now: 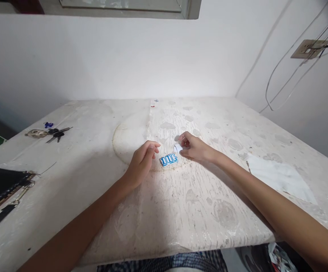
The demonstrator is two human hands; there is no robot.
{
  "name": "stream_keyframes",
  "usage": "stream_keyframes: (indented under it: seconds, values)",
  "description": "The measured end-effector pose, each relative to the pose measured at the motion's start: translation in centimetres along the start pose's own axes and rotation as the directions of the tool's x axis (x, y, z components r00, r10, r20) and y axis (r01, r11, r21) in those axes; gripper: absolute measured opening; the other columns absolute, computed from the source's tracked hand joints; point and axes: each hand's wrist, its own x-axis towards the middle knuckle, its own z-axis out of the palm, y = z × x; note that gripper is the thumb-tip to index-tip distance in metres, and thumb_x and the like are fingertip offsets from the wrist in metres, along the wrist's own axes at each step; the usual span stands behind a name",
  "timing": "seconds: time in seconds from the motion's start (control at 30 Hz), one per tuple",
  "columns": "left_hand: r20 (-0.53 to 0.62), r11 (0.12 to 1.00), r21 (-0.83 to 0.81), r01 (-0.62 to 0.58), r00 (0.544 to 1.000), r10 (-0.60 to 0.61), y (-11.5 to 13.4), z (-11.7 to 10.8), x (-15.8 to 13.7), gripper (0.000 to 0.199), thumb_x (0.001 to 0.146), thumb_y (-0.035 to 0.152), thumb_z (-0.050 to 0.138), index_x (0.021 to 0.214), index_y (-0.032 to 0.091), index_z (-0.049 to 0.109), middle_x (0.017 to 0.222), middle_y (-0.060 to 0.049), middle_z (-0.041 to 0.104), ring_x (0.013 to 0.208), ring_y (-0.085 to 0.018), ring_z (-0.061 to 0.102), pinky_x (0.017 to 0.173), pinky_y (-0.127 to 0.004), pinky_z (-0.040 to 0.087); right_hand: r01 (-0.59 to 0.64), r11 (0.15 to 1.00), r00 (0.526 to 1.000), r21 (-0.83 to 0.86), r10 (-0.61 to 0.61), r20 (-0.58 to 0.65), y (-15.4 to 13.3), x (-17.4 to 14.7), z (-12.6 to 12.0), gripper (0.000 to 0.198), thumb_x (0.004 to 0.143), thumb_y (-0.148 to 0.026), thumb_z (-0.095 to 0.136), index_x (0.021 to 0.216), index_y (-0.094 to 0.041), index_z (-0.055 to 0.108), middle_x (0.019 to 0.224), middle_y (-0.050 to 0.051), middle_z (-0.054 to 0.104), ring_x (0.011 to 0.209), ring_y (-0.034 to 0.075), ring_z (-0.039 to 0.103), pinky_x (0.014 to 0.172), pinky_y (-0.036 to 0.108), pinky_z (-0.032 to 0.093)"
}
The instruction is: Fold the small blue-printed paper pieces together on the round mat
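Note:
A small flat piece with blue outlines on white (pixel 168 159) lies on the table between my hands. Just beyond its right end is a small white piece of what looks like paper (pixel 177 148), pinched in the fingers of my right hand (pixel 190 146). My left hand (pixel 145 158) rests on its side to the left of the blue-and-white piece, fingers loosely curled and apart from it. Nothing shows in the left fingers.
Keys (pixel 57 133) with a tag lie at the left, near a black zipped bag (pixel 5 189). A white sheet (pixel 279 175) lies at the right. Cables hang from a wall socket (pixel 310 49). The plastic-covered table (pixel 164 211) meets the wall behind.

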Motion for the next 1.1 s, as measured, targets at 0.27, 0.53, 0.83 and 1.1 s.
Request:
stream_keyframes:
  seconds: [0.27,0.53,0.83,1.1]
  values:
    - [0.006,1.0,0.0,-0.012,1.0,0.012,-0.3,0.1,0.0,0.033,0.089,0.038,0.026,0.094,0.021,0.054,0.083,-0.001,0.055,0.073,-0.013,0.048,0.069,-0.025,0.04,0.022,0.995,1.0,0.092,-0.021,-0.006,-0.6,-0.3,0.7,0.06,0.06,-0.011,0.051,0.117,-0.024,0.036,0.078,-0.001,0.043,0.06,0.011,0.043,0.049,0.023,0.037]
    - [0.019,1.0,-0.008,0.009,1.0,-0.009,-0.1,0.2,-0.2,0.033,0.089,0.041,0.027,0.095,0.022,0.054,0.084,-0.001,0.054,0.074,-0.013,0.048,0.068,-0.024,0.04,0.077,0.995,0.997,0.067,-0.079,0.021,-1.1,-0.5,0.9,0.062,0.062,-0.009,0.048,0.12,-0.025,0.032,0.085,0.002,0.051,0.064,0.012,0.046,0.057,0.026,0.04]
    - [0.011,0.999,0.055,-0.004,1.0,0.003,0.1,0.4,-0.2,0.024,0.084,0.038,0.042,0.097,0.022,0.052,0.082,0.0,0.056,0.072,-0.012,0.05,0.062,-0.023,0.04,0.161,0.982,0.976,0.098,-0.145,-0.16,-1.7,-0.5,0.8,0.05,0.073,-0.014,0.048,0.12,-0.025,0.035,0.077,-0.001,0.047,0.067,0.013,0.048,0.064,0.029,0.042]
    - [0.008,0.992,-0.009,-0.126,0.992,0.126,0.9,0.4,-0.8,0.024,0.081,0.035,0.05,0.102,0.025,0.05,0.053,0.008,0.033,0.05,-0.008,0.033,0.05,-0.02,0.031,0.214,0.947,0.976,0.239,-0.215,-0.024,-6.0,-3.5,2.0,0.053,0.079,-0.019,0.047,0.126,-0.032,0.029,0.093,0.001,0.047,0.051,0.006,0.043,0.045,0.022,0.038]
